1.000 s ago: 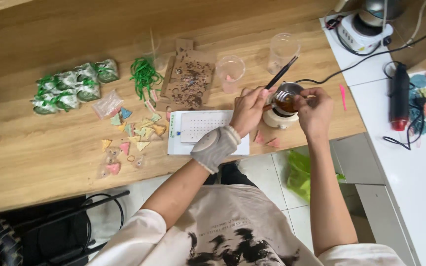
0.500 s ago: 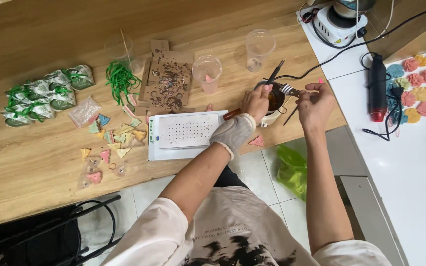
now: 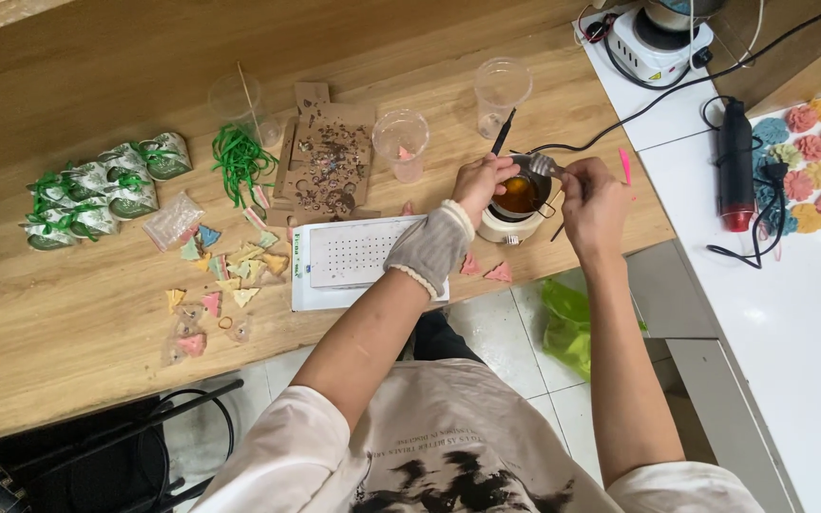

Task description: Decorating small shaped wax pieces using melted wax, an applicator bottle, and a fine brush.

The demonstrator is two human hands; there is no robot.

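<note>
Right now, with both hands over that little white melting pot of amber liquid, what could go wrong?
1. The small white melting pot stands close to the wooden table's front edge; a nudge might tip it off.
2. The left hand and right hand work right above the amber liquid, so a splash could reach bare fingers.
3. The black power cord trails nearby and could snag.

Small pot point(image 3: 517, 204) sits on wooden table point(image 3: 68, 313), right of perforated tray point(image 3: 353, 256). Cardboard sheet point(image 3: 330, 161) at tray's 12 o'clock, two cups point(image 3: 401, 141) at its 1 o'clock, paper triangles point(image 3: 225, 275) at 9 o'clock, wrapped bundles point(image 3: 97, 195) further left.
</note>
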